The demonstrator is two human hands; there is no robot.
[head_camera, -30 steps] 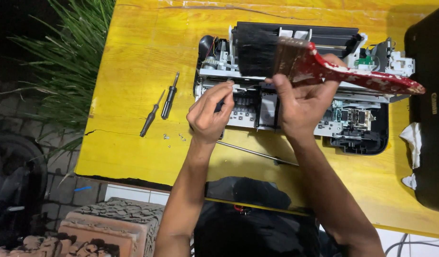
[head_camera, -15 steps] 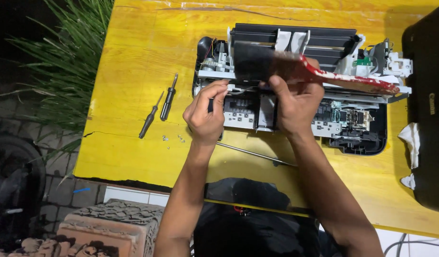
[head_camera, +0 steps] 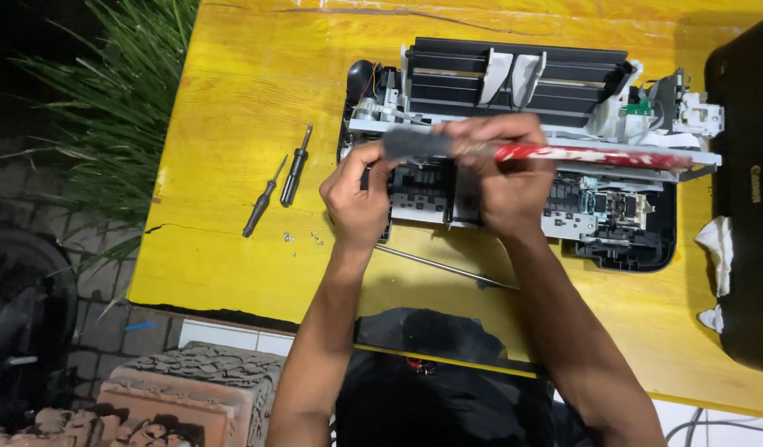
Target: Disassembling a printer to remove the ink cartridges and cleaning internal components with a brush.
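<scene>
Hands brushing an opened printer on a glossy yellow wooden table (head_camera: 232, 99).

The stripped printer (head_camera: 514, 149) shows ribbed black and grey plastic. Right hand (head_camera: 501, 178) grips a red-handled paintbrush (head_camera: 580, 155) above it; left hand (head_camera: 358, 199) pinches its dark bristles. Two slim screwdrivers (head_camera: 278, 186) lie left.

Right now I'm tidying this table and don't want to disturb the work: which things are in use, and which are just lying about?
In use:
- opened printer
- red-handled paintbrush, held in the right hand
- left hand, at the printer's front left

Lying about:
- two screwdrivers
- loose screws
- thin metal rod
- black cover with white cloth
</scene>
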